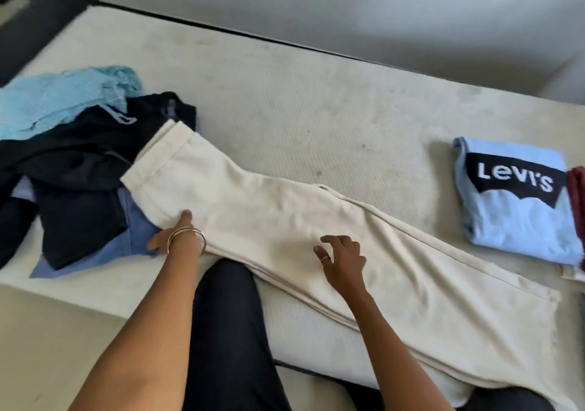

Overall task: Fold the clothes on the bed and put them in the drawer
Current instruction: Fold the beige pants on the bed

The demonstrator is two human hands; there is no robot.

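Cream trousers (316, 220) lie stretched out diagonally across the bed (285, 110), the hem end at the upper left over the pile and the wide end at the lower right. My left hand (172, 236), with bangles on the wrist, holds the near edge of the trousers with the thumb on top of the cloth. My right hand (342, 258) is just above the middle of the trousers, fingers loosely curled and holding nothing. A folded light blue Levi's T-shirt (519, 214) lies at the right. No drawer is in view.
An unfolded pile sits at the left: a light blue knit (63, 100), dark garments (79, 163) and a blue cloth (126, 246). A dark red item (577, 195) pokes in at the right edge. My dark-trousered legs (228, 331) stand against the bed's near edge. A wall runs behind.
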